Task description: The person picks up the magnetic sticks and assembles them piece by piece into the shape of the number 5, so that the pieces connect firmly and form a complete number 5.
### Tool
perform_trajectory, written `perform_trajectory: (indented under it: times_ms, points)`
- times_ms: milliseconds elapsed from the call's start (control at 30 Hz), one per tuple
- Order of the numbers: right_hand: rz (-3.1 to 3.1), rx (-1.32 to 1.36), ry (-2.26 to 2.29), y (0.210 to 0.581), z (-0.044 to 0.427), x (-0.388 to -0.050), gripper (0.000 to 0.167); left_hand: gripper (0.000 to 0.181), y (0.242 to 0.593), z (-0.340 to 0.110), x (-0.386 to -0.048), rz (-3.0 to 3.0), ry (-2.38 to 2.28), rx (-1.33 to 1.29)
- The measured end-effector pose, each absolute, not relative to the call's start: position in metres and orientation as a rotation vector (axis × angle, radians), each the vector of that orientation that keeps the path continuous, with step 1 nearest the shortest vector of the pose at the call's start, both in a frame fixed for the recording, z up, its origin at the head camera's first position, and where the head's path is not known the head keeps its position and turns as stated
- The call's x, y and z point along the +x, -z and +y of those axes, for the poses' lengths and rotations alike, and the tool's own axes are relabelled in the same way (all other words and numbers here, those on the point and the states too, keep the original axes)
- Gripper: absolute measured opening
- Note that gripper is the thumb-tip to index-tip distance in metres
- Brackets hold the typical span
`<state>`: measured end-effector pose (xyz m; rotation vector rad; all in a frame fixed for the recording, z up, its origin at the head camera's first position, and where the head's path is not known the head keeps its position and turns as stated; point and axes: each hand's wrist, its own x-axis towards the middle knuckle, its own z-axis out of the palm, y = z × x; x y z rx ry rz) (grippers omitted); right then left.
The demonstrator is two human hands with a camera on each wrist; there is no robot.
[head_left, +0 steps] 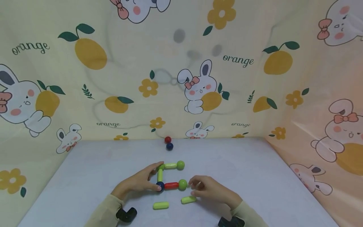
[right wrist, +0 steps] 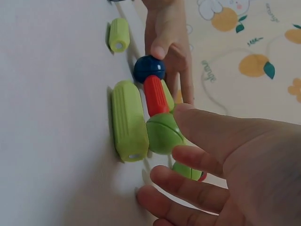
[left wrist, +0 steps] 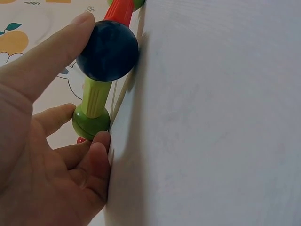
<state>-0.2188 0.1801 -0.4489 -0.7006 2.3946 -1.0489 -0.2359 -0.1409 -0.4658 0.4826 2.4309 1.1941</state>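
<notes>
A three-sided frame of magnetic building rods and balls lies on the table. My left hand (head_left: 140, 180) spans its left side, thumb on the dark blue ball (left wrist: 108, 51) and fingers at the far green ball (left wrist: 89, 125), a light green rod (left wrist: 96, 99) between them. From the blue ball a red rod (head_left: 171, 186) runs right to a green ball (right wrist: 164, 134). Another light green rod (head_left: 170, 165) joins the far corner to a green ball (head_left: 180, 165). My right hand (head_left: 211, 190) hovers just right of the red rod's green ball, fingers loosely bent, holding nothing.
Two loose light green rods lie in front of the frame, one (head_left: 160, 205) at the left and one (head_left: 188, 200) beside the right hand. A red ball (head_left: 168, 139) and a dark blue ball (head_left: 169, 146) sit at the white table's (head_left: 241, 157) back edge, before a printed curtain (head_left: 170, 107).
</notes>
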Motion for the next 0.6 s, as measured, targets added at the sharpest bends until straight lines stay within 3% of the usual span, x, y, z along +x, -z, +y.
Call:
perform_trajectory:
  times_ms: [600]
  points:
    - [2.389,-0.824,1.047,0.464,0.17,-0.208,0.02,0.1,0.468,-0.143,-0.238,2.426,-1.191,0.515]
